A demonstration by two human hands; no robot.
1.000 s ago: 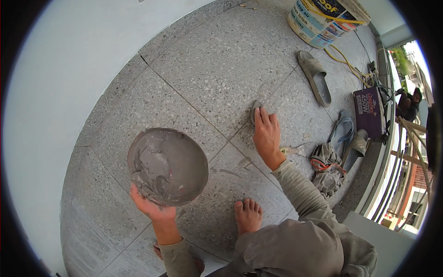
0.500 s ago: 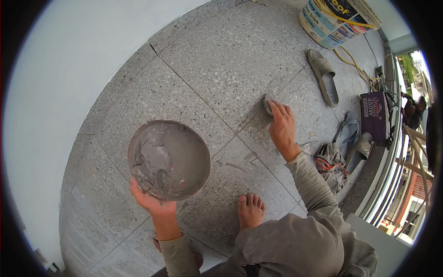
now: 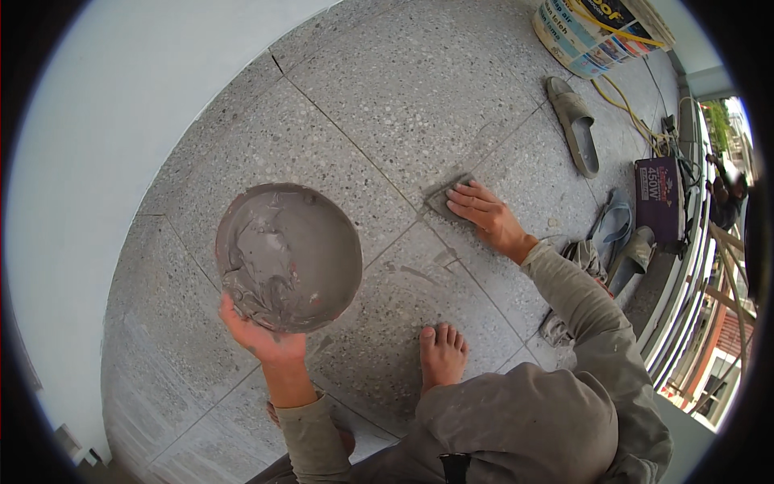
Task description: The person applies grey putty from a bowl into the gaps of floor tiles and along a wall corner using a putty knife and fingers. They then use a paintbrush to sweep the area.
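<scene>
My left hand (image 3: pixel 270 335) grips the near rim of a round bowl (image 3: pixel 343 242), its fingers hidden beneath. Wet grey grout (image 3: pixel 270 258) lies in the bowl, smooth on the right and lumpy on the left. To the right, my right hand (image 3: pixel 484 211) presses a flat grey grout float (image 3: pixel 442 200) against the speckled tile floor (image 3: pixel 363 113), close to where the joint lines cross. Its fingers lie bent over the float's top. Grey smears (image 3: pixel 415 274) mark the tile between the bowl and my right forearm.
A labelled bucket (image 3: pixel 592 40) stands at the far right, a yellow cord (image 3: pixel 625 113) beside it. Sandals (image 3: pixel 576 133), a purple box (image 3: pixel 657 198) and a crumpled cloth (image 3: pixel 584 258) lie along the right edge near a railing. A white wall (image 3: pixel 105 145) bounds the left; my bare foot (image 3: pixel 442 359) is near.
My right hand has moved the float left and slightly nearer, toward the joint crossing, and it now lies flatter. The bowl in my left hand has shifted slightly up in the view.
</scene>
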